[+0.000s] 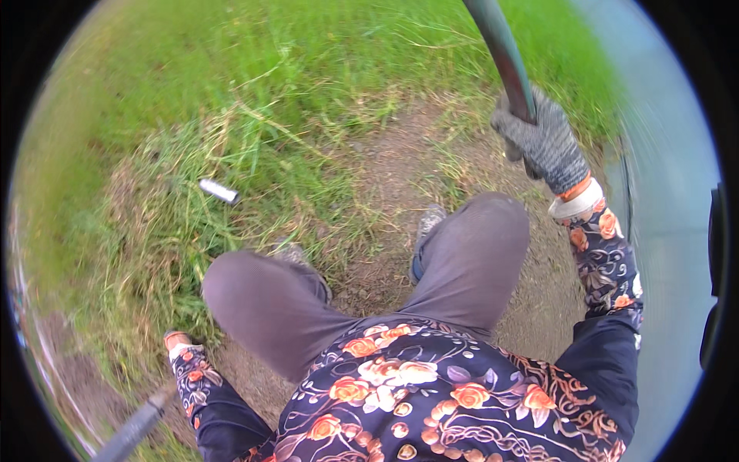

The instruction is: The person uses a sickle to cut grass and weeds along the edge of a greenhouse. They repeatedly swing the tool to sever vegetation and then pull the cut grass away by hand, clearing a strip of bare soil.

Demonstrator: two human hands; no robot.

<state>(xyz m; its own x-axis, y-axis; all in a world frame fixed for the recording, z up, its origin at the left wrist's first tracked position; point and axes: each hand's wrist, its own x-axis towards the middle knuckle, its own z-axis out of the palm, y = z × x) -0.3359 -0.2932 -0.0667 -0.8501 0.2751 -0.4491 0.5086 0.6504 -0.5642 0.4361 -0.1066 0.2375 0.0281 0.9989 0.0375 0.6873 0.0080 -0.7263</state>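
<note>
My right hand (540, 136), in a grey knitted glove with an orange cuff, is raised at the upper right. It grips a long, dark green and reddish-brown tool handle (508, 63) that runs out of view at the top edge, so its other end is hidden. Down at the lower left, my left hand (176, 341) reaches to the edge of a heap of cut grass (156, 277). Only its orange cuff area shows, and the fingers cannot be made out. Between my spread knees is bare soil (398, 156) strewn with grass bits.
A small silvery cylinder (219, 190) lies on the grass ahead of my left knee. Tall green grass (260, 52) grows beyond. Along my right side runs a pale blue-grey wall or sheet (670, 242). A grey pole (133, 427) slants in at the lower left.
</note>
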